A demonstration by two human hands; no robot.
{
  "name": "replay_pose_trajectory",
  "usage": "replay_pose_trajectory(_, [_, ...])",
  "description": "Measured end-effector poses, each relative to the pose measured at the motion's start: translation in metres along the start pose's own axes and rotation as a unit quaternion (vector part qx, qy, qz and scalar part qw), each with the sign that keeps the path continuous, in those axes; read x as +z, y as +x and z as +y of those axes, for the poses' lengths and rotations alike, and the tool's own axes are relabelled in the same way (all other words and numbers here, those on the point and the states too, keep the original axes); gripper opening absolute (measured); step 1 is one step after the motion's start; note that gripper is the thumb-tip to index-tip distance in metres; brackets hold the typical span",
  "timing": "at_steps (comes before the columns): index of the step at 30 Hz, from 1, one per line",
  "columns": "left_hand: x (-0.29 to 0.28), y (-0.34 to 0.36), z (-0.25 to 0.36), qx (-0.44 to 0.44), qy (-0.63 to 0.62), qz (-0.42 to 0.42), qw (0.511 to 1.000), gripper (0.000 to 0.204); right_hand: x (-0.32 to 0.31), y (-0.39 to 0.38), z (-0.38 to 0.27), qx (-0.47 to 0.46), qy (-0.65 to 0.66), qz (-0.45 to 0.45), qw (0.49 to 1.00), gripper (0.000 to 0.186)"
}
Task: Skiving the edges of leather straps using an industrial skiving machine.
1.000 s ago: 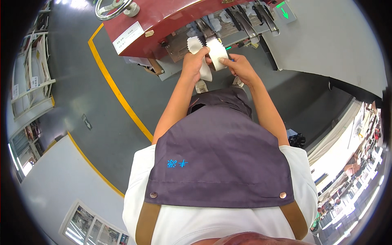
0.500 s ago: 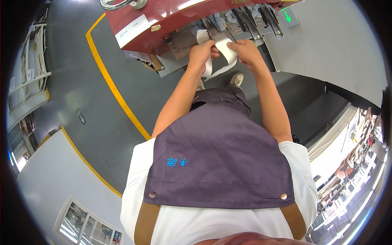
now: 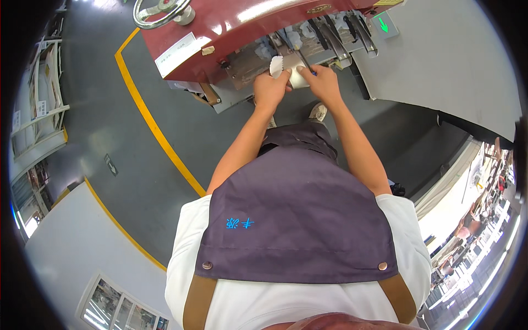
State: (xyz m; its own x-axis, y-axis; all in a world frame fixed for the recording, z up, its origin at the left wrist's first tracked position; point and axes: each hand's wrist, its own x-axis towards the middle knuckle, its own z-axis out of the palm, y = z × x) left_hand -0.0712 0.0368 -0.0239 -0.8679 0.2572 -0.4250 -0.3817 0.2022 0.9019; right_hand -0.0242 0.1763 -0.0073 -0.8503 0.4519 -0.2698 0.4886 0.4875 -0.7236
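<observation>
Your left hand (image 3: 270, 88) clenched on white paper piece (image 3: 276, 65), held at red machine (image 3: 231, 27) front. Your right hand (image 3: 322, 82) pinches thin dark tool (image 3: 304, 59), tip beside paper.

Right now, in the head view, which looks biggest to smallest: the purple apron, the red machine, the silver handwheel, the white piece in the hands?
1. Purple apron, though nearest the camera
2. Red machine
3. Silver handwheel
4. White piece
</observation>
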Motion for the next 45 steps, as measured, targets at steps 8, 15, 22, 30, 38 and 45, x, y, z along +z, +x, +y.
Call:
replay_pose_trajectory(8, [-0.006,0.007,0.004,0.014,0.109,-0.024,0.994,0.039,0.009,0.018,-0.004,-0.020,-0.041,0.041,0.998,0.044])
replay_pose_trajectory(15, [-0.004,0.002,0.022,-0.005,0.206,0.017,0.978,0.042,0.011,0.018,-0.007,-0.037,-0.106,0.068,0.991,0.047])
replay_pose_trajectory(22, [-0.004,0.008,0.018,0.008,0.217,0.015,0.976,0.046,0.014,0.016,-0.009,-0.031,-0.074,0.073,0.994,0.048])
replay_pose_trajectory(30, [-0.013,0.015,0.010,0.001,0.073,-0.055,0.996,0.033,-0.005,0.000,-0.022,-0.174,-0.047,0.190,0.965,0.029])
replay_pose_trajectory(38, [-0.015,0.012,0.009,0.010,0.020,-0.082,0.996,0.023,-0.005,0.008,-0.053,-0.186,-0.252,0.041,0.949,0.025])
replay_pose_trajectory(45, [-0.018,0.015,0.003,0.020,0.038,-0.077,0.996,0.031,-0.008,0.001,-0.068,-0.224,-0.318,0.026,0.921,0.026])
